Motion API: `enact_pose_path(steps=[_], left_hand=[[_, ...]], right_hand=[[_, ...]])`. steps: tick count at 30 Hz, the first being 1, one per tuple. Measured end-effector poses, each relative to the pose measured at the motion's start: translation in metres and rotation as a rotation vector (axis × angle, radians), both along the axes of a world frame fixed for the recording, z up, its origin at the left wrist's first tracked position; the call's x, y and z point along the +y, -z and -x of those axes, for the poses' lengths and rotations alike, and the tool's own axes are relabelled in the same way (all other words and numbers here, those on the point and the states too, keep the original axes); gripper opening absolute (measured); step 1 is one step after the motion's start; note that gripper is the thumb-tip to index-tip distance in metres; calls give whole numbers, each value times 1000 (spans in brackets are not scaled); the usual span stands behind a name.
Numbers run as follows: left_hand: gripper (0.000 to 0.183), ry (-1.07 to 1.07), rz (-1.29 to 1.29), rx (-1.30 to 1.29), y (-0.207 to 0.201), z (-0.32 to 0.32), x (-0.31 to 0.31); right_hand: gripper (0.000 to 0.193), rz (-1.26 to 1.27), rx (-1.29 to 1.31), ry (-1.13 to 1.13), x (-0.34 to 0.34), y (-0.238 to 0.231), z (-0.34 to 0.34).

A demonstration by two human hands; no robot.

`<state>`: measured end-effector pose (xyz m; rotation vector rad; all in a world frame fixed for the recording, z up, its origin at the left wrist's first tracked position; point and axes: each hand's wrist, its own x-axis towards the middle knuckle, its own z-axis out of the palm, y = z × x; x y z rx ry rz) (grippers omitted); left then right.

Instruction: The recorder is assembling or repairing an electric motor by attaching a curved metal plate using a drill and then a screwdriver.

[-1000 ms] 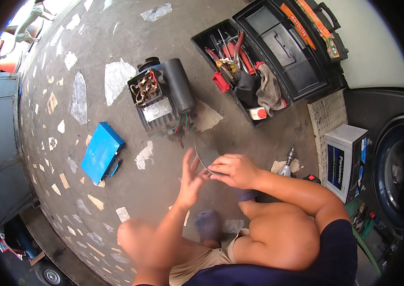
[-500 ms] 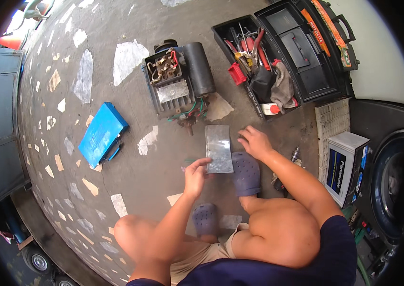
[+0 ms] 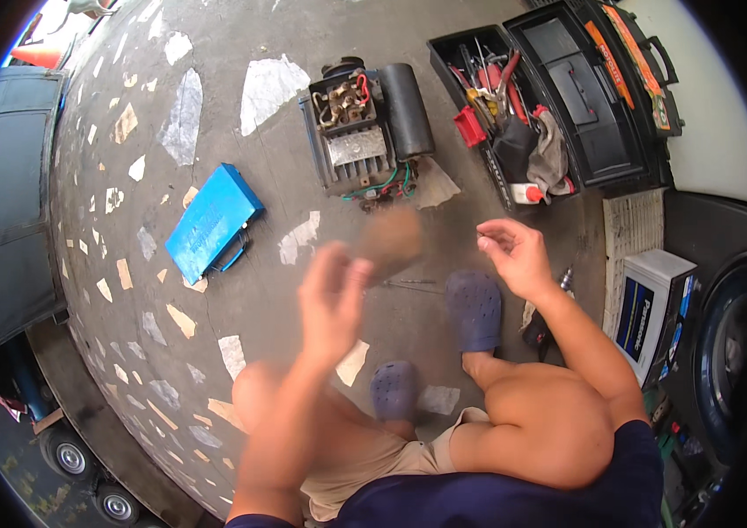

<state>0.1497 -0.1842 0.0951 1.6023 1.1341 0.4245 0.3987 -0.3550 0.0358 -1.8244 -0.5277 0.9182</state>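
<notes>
My left hand (image 3: 331,295), smeared by motion, is raised above the floor with its thumb and fingers at the near edge of a thin metal plate (image 3: 393,238). The plate is tilted, blurred and looks brownish, and appears pinched in that hand. To the right, my right hand (image 3: 517,255) hovers apart from the plate, fingers bent and thumb separated from them; I see nothing clearly held. Thin dark rods (image 3: 410,286) lie on the floor between the hands. Beyond them sits a finned metal electrical unit (image 3: 356,150) with exposed terminals, wires and a black cylinder (image 3: 407,110).
An open black toolbox (image 3: 558,106) with pliers, screwdrivers and gloves stands at far right. A closed blue case (image 3: 215,224) lies left. On the right are a power drill (image 3: 540,327) and a boxed battery (image 3: 651,308). My feet wear clogs (image 3: 474,308).
The metal plate, flat beside my right foot before, is now lifted and tilted near my left hand, uncovering thin rods. Both hands have risen, and the view has shifted.
</notes>
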Motion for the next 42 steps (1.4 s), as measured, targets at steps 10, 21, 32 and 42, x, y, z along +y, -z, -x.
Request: enact_pose_path(steps=[10, 21, 32, 42], left_hand=[[76, 88, 681, -384, -58, -3, 37], [66, 376, 479, -284, -188, -43, -16], [65, 353, 323, -116, -245, -61, -25], [64, 506, 461, 30, -217, -75, 47]], right_hand=[[13, -142, -202, -455, 8, -138, 22], [15, -412, -605, -369, 39, -233, 32], [19, -636, -473, -338, 44, -244, 15], [29, -498, 153, -313, 91, -200, 9]])
